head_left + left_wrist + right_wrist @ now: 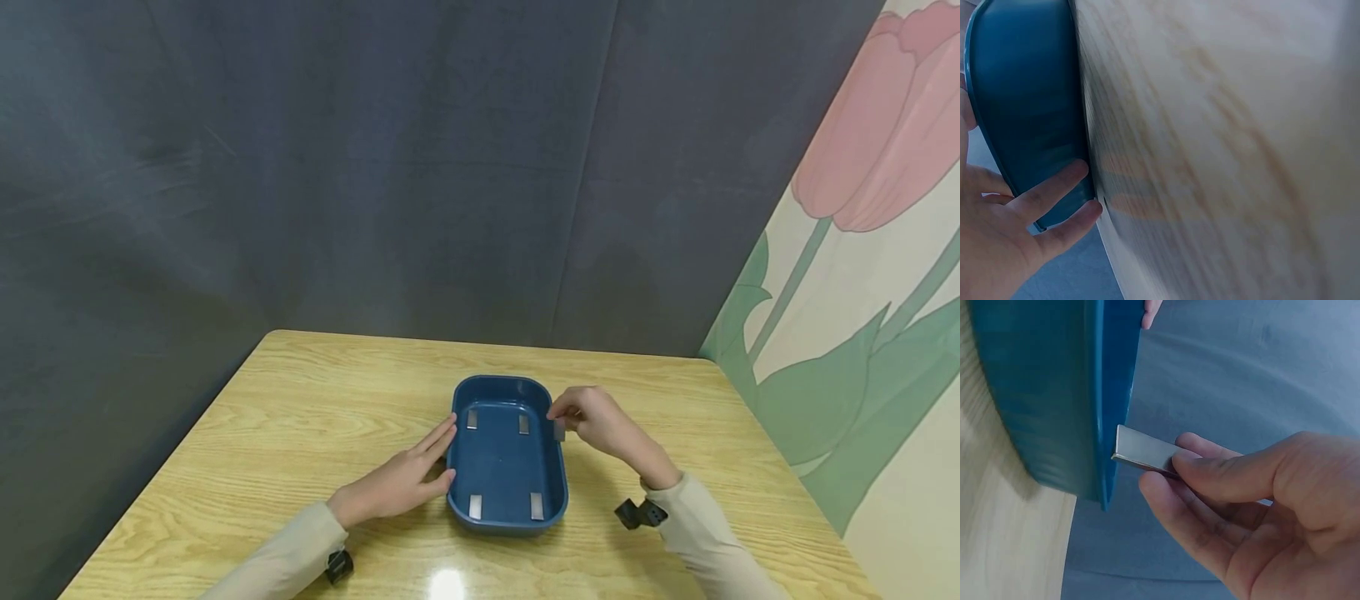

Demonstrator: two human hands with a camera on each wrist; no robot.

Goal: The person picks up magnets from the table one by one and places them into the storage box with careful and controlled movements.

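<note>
A deep blue rectangular plastic tray (498, 462) with rounded corners sits on the table. Several small flat silvery metal pieces lie on its floor, one near each corner, such as the front right piece (536, 506). My left hand (401, 483) touches the tray's left side with its fingers extended; in the left wrist view, fingertips lie against the outer wall (1029, 100). At the tray's right rim, my right hand (596, 421) pinches another flat rectangular metal piece (1144, 450) between thumb and fingers. Its free end points toward the rim.
The light wood-grain table (322, 392) extends around the tray. A dark grey-blue curtain (420, 167) hangs behind and to the left. On the right stands a wall painted with tulips (862, 333). Each wrist carries a small black device, such as the right one (641, 513).
</note>
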